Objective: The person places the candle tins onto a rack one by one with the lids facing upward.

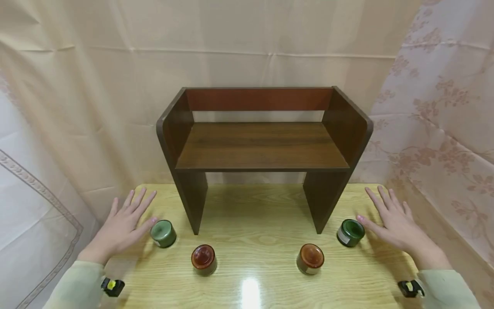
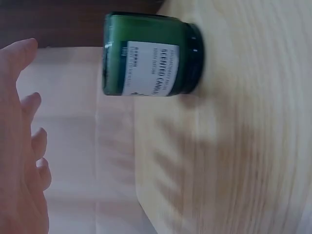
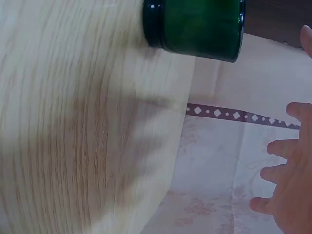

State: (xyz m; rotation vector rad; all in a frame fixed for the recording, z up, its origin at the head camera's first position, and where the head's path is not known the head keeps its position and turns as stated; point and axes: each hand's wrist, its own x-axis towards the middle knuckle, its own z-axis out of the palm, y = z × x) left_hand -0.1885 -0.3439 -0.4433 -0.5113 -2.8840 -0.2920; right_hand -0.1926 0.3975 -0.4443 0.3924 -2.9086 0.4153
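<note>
My left hand (image 1: 122,227) is spread with straight fingers over the table's left side, holding nothing. Its thumb is beside a green jar candle (image 1: 163,234), whose label in the left wrist view reads "scented cand…". My right hand (image 1: 399,227) is spread likewise at the right, its thumb near a darker green jar candle (image 1: 350,233). Closer to the front stand a dark red jar candle (image 1: 204,260) and an orange-brown jar candle (image 1: 310,259). In the wrist views, the left fingers (image 2: 36,146) and right fingers (image 3: 273,175) stay apart from the jars.
A dark brown wooden shelf (image 1: 262,146) with two side panels stands at the back middle of the light wood table (image 1: 254,214). Beige curtain cloth (image 1: 247,43) hangs behind it, and flowered cloth (image 1: 444,128) hangs at the right. Both wrists carry small black devices.
</note>
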